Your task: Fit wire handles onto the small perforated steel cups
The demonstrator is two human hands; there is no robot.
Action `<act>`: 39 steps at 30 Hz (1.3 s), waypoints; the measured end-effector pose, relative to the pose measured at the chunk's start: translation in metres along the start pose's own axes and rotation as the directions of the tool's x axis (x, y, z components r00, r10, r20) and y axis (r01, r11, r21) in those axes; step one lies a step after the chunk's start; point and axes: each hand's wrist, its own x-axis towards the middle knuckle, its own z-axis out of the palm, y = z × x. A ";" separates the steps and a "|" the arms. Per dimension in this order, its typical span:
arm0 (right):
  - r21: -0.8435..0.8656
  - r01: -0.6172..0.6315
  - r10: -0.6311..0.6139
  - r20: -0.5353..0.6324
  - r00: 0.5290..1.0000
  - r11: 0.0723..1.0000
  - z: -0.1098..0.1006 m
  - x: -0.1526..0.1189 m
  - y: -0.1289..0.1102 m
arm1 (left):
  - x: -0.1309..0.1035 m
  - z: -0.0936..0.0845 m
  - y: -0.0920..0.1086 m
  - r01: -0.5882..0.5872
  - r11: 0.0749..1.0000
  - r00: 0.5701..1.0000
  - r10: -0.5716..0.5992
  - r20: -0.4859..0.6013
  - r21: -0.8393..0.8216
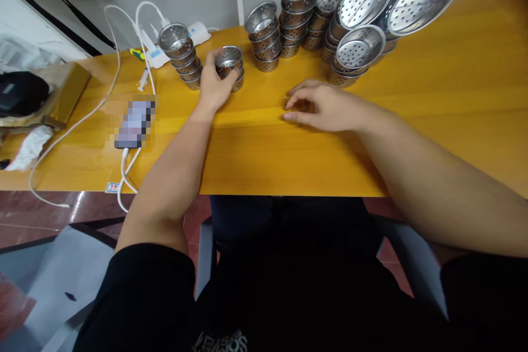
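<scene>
My left hand [218,83] is wrapped round a short stack of perforated metal cups [230,58] on the table, thumb on the near side and fingers on the left and behind. Just left of it stands a taller stack of the same cups [181,55]. Over the bare wood to the right hovers my right hand [319,104], fingers curved and thumb apart, with nothing visible between them. Behind the hands are more stacks, among them a narrow cup stack [264,36] and a tilted one [357,52] nearest my right hand.
A phone [135,124] with white cables lies on the left of the yellow table [256,159]. A white power strip [157,55], a small syringe [143,80] and a cardboard box [68,88] are farther back. Large flared perforated cups [424,0] lean at the back right.
</scene>
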 end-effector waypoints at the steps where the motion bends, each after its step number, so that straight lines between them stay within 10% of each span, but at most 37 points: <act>1: 0.005 -0.007 0.007 0.002 1.000 1.000 0.000 0.000 0.001 | -0.001 -0.001 0.002 0.001 1.000 1.000 -0.001 -0.004 0.002; 10: -0.080 0.012 -0.026 -0.184 0.983 0.997 -0.006 -0.001 -0.027 | -0.004 -0.001 0.009 -0.040 0.998 0.998 0.043 -0.049 0.056; 16: -0.299 -0.284 0.151 -0.400 0.904 0.911 -0.042 -0.009 -0.054 | -0.012 -0.005 0.039 -0.176 0.980 0.983 0.180 -0.029 0.088; 24: -0.424 -0.638 0.461 -0.451 0.764 0.643 -0.063 -0.013 -0.044 | -0.015 0.000 0.026 -0.378 0.897 0.926 0.361 0.114 0.231; 39: -0.406 -0.688 0.433 -0.558 0.708 0.601 -0.056 -0.003 -0.049 | -0.025 0.004 0.068 -0.257 0.947 0.955 0.218 0.201 0.194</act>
